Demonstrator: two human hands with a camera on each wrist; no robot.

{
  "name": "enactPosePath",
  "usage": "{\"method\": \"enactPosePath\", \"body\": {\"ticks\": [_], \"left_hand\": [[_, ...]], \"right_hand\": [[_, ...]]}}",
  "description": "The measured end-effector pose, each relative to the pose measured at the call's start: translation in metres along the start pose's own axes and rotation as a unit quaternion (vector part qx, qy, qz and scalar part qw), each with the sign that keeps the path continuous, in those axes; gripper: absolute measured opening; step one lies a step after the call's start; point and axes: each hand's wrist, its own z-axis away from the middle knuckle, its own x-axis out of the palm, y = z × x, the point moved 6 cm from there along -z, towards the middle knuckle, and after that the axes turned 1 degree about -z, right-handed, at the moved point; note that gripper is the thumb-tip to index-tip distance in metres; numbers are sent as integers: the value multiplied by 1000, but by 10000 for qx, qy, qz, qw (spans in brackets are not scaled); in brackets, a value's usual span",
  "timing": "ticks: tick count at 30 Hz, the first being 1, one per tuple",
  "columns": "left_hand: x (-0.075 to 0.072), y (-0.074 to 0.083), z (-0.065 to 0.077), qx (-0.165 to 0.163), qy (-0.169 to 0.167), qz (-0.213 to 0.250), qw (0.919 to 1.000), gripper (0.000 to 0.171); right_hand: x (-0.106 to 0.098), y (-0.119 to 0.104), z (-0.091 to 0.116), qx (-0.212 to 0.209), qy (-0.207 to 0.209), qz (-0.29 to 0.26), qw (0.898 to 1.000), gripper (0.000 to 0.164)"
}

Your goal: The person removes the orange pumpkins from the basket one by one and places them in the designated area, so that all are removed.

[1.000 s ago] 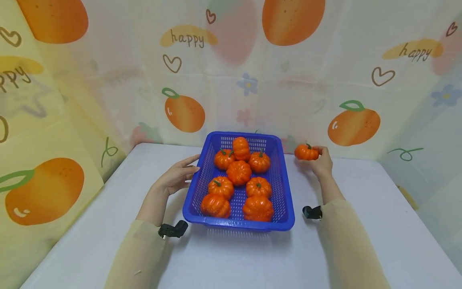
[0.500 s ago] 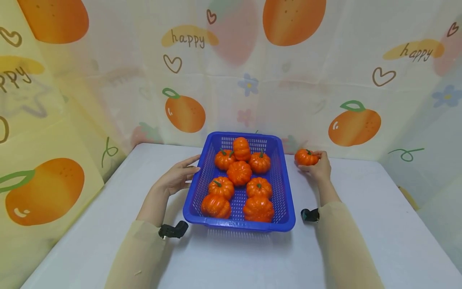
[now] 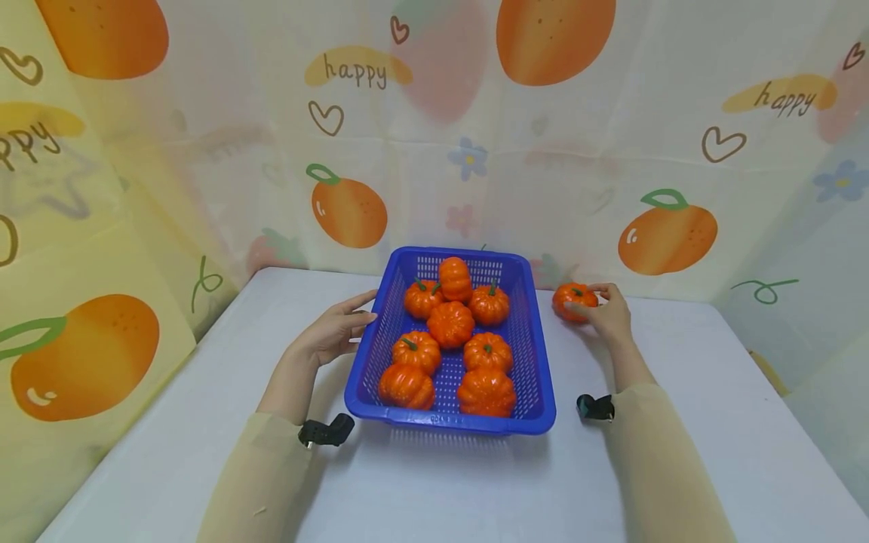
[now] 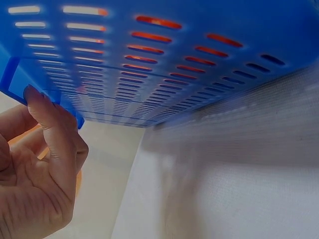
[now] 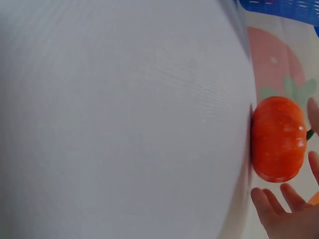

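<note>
Presumably for steadiness, the left hand (image 3: 331, 332), its fingers relaxed and slightly bent, rests its tips against the left edge of the blue basket (image 3: 529, 424); that would keep it from shifting on the white worktop (image 3: 448, 490). Right of the basket, close to the worktop's far edge, a lone pumpkin (image 3: 566, 296) sits upright with its stem on top, a pose that probably stops it rolling. The right hand (image 3: 613, 317) has thumb and fingers spread about it (the right wrist view shows a gap before several fingertips, though whether the thumb touches I cannot tell), a spacing suited to so round a thing. Eight pumpkins (image 3: 451, 325) lie inside the basket, paired toward each near corner and clustered toward the far edge, likely contained by its raised walls.
</note>
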Motion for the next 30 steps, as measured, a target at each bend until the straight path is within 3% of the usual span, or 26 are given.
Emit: {"method": "enactPosePath", "body": {"ticks": [8, 13, 18, 22, 25, 30], "left_hand": [[-2, 0, -1, 19, -27, 49, 10000, 64], [-3, -1, 0, 5, -15, 51, 10000, 63], [-1, 0, 0, 5, -43, 98, 9999, 63], [0, 0, 0, 7, -42, 108, 9999, 63], [1, 0, 0, -7, -30, 109, 9999, 63], [1, -1, -1, -16, -32, 124, 9999, 64]], "right_hand": [[-18, -24, 3, -487, 814, -440, 9945, 65], [-21, -45, 11, -757, 669, -694, 9925, 62], [-14, -66, 26, -1075, -160, -702, 9916, 60], [-3, -84, 41, -1524, -1054, -794, 9795, 57], [8, -97, 52, -1874, -1725, -768, 9640, 52], [27, -115, 74, -2193, -2887, -822, 9283, 48]]}}
